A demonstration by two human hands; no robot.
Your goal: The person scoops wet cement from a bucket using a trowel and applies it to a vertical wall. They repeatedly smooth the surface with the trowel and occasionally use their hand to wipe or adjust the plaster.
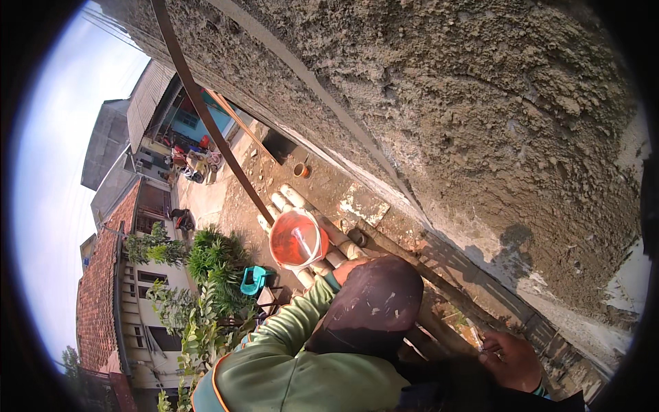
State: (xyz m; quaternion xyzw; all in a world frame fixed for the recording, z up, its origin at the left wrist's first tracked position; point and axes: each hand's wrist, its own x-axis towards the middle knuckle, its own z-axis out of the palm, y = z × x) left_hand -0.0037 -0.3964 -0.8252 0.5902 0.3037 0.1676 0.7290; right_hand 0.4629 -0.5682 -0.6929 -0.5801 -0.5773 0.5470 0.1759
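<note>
My left hand [349,270] is beyond a dark, paint-flecked rounded shape [374,299], which looks like my bent knee. That shape hides its fingers. The green left sleeve leads up to it. Just past this hand, an orange-red bucket [287,240] with a pale handle rests on the bamboo poles [302,200]. A whitish streak shows inside it; I cannot tell what it is. At the lower right, my right hand [513,360] is closed, fingers curled and thumb side up. Whatever sits between those fingers is too small to name.
A rough, partly plastered wall [494,117] fills the right side. A long brown pole [209,117] slants down near the bucket. Below lie the ground with a small orange pot [301,169], a teal plastic chair [255,280], plants [216,268] and tiled-roof houses [103,295].
</note>
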